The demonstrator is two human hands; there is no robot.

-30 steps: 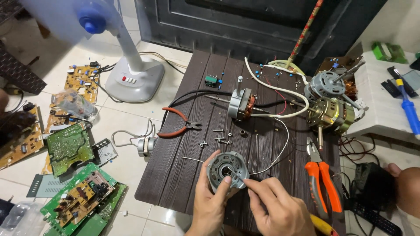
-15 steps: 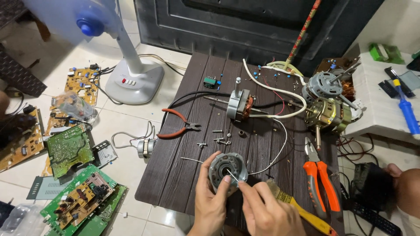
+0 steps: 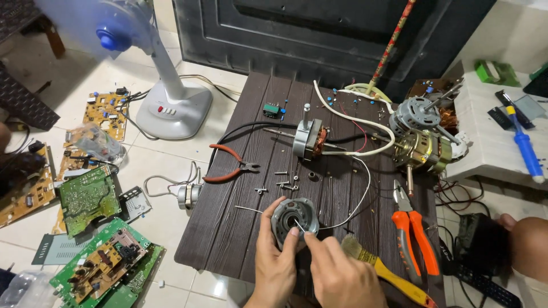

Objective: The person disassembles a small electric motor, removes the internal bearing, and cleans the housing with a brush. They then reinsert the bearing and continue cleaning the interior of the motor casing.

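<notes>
2 pliers: red-handled [image 3: 228, 165], orange-handled [image 3: 414, 231]. 1 yellow-handled brush [image 3: 382, 265]. 1 standing fan [image 3: 165, 85]. 2 hands: left [image 3: 277, 265], right [image 3: 342, 276].

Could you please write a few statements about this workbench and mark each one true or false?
1. The left hand holds the round motor cover. True.
2. The orange-handled pliers lie left of the cover. False: they lie to its right.
3. The right hand holds a thin tool at the cover's centre. True.
4. The yellow-handled brush stands upright. False: it lies flat on the table.
</notes>
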